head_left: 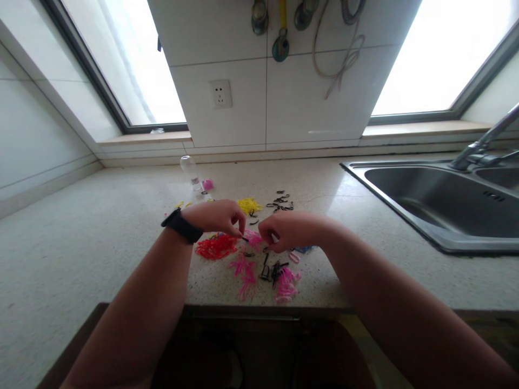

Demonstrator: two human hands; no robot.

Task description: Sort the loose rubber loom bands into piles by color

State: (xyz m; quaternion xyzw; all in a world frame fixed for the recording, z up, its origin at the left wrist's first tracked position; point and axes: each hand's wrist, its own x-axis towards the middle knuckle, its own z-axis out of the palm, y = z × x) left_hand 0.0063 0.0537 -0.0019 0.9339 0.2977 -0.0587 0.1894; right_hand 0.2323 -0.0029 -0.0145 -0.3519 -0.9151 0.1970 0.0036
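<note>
My left hand (225,217), with a dark band on its wrist, pinches a small black rubber band (245,239) above the counter. Opposite it, my right hand (279,231) is closed in a pinch with its fingertips low over the bands; what it holds, if anything, is too small to make out. A red pile of rubber bands (216,247) lies under my left hand. Pink rubber bands (243,266) are spread below and between the hands. Nearer the edge lie black rubber bands (278,272) and another pink pile (287,284). Blue bands (304,249) are partly hidden by my right hand.
Behind my hands are a yellow pile of bands (248,205) and scattered black bands (281,202). A clear plastic bottle (190,173) and a small pink item (207,184) are farther back left. A steel sink (409,210) is set into the counter (133,216) at right.
</note>
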